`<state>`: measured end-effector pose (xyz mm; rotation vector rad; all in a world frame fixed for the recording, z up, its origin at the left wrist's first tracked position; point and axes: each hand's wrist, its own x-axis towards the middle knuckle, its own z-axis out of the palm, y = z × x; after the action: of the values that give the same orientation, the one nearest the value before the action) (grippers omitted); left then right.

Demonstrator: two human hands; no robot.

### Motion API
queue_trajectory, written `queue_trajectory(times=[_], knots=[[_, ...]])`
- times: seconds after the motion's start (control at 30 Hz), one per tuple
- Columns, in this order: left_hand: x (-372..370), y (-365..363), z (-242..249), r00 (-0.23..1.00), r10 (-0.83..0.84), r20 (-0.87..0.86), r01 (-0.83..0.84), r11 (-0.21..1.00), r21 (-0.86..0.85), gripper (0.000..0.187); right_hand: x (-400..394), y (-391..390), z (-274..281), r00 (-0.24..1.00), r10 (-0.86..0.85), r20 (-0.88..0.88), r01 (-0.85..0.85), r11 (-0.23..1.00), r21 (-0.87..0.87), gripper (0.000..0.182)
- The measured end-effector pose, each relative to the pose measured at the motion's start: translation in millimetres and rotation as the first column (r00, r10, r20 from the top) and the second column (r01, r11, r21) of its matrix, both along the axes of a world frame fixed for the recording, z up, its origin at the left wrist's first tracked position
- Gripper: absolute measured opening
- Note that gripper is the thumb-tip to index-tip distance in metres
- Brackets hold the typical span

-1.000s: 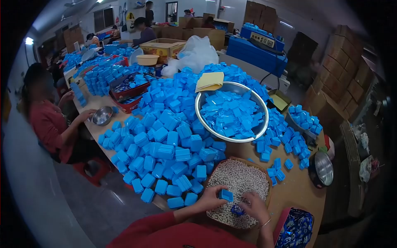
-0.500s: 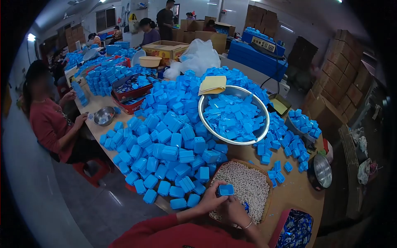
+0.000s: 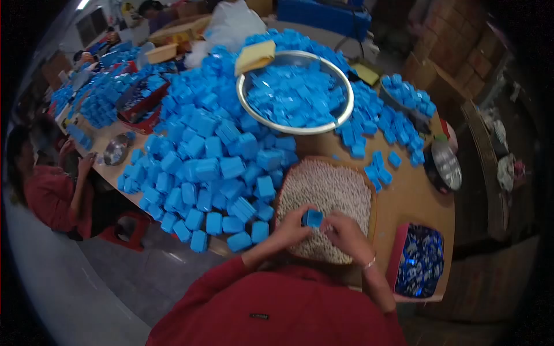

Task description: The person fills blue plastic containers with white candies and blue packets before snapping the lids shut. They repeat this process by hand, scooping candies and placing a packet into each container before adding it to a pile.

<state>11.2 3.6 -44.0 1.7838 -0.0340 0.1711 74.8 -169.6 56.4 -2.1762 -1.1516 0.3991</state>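
My left hand (image 3: 293,229) is closed around a small open blue plastic box (image 3: 313,219), its hollow side facing up. Beside the box, my right hand (image 3: 347,235) has its fingers pinched together; whatever they hold is too small to make out. Both hands are over a shallow tray (image 3: 374,202) filled with small white beads (image 3: 326,181). A large heap of blue boxes (image 3: 202,167) lies to the left of the tray. To the right, a pink-edged container (image 3: 398,259) holds shiny dark-blue packets (image 3: 422,259).
Behind the tray, a metal basin (image 3: 350,109) holds flat blue pieces, with yellow card (image 3: 255,57) on its rim. Loose blue pieces (image 3: 378,171) and a metal bowl (image 3: 445,164) are at right. A person in red (image 3: 52,193) sits at left near another bowl (image 3: 117,149).
My view has tilted down, so the table appears higher. My right hand has shifted to the right side of the box, and the blue packet seen by it earlier no longer shows.
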Motion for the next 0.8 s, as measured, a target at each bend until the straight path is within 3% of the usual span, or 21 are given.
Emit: queue_trajectory(times=[0.03,0.1,0.17,0.23,0.27,0.4,0.6,0.7,0.8], knots=[[1,2,9,0.995,-0.092,-0.029,0.092,0.996,0.004,0.044,-2,3,3,0.999,-0.009,0.032,0.008,0.999,0.041,0.016],[1,-1,18,0.962,-0.239,-0.135,0.201,0.947,-0.250,0.046,-6,14,6,0.999,-0.037,0.020,0.033,0.987,0.159,0.022],[1,0,13,0.961,-0.264,-0.084,0.205,0.881,-0.427,0.043,-8,14,3,0.995,-0.081,0.050,0.068,0.974,0.215,0.032],[-1,2,20,0.958,-0.267,-0.108,0.152,0.786,-0.599,0.047,-9,6,5,0.990,-0.107,-0.092,0.131,0.941,0.314,0.031],[-2,6,26,0.953,-0.283,-0.111,0.162,0.782,-0.602,0.049,-9,4,5,0.981,-0.110,-0.159,0.162,0.917,0.363,0.030],[-1,10,33,0.921,-0.366,-0.131,0.185,0.708,-0.681,0.051,-2,-32,-18,0.939,-0.315,-0.136,0.341,0.900,0.273,0.020],[0,13,37,0.910,-0.376,-0.175,0.117,0.637,-0.762,0.053,-24,-63,-28,0.948,-0.302,-0.104,0.298,0.953,-0.051,0.013],[4,23,42,0.825,-0.498,-0.267,0.032,0.512,-0.858,0.051,-26,-65,-30,0.950,-0.302,0.077,0.311,0.938,-0.155,0.011],[7,19,45,0.792,-0.491,-0.364,0.052,0.648,-0.760,0.045,-16,-67,-33,0.878,-0.403,0.256,0.441,0.890,-0.111,0.011]])
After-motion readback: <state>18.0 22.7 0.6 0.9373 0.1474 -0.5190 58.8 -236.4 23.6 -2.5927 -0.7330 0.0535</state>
